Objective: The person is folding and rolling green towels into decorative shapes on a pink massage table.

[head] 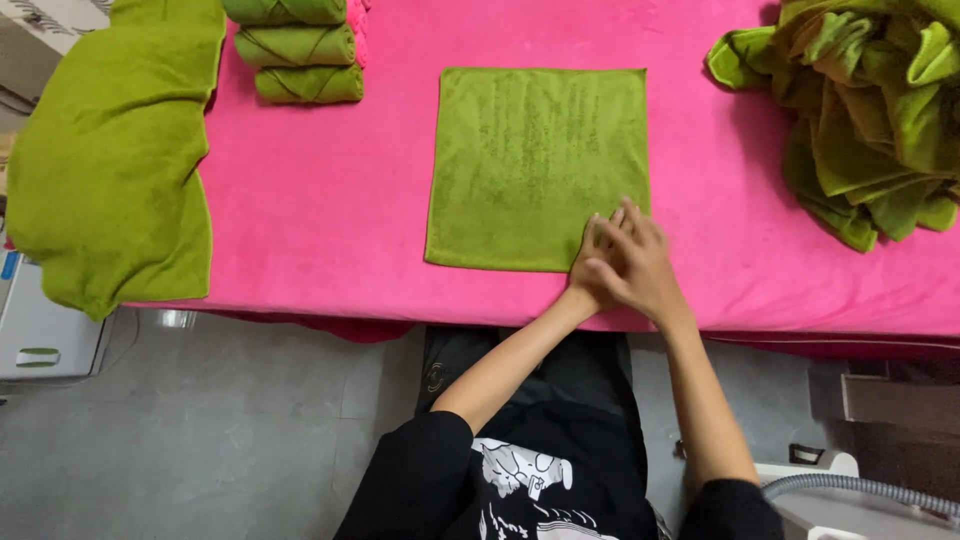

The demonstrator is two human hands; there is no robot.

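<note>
Both hands are resting at the green cloth's [535, 165] five o'clock corner: right hand [640, 262] overlapping left hand [597, 262], fingers pressed together and flat. Bare pink table cover [320, 200] is lying open toward nine o'clock.

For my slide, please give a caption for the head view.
Both hands press one corner of a flat green towel on a pink table.

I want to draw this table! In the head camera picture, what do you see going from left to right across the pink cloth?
Big green towel hanging over the left edge → three rolled green towels → flat square green towel → the person's two hands together at its near right corner, left hand, right hand → loose pile of green towels.
</note>
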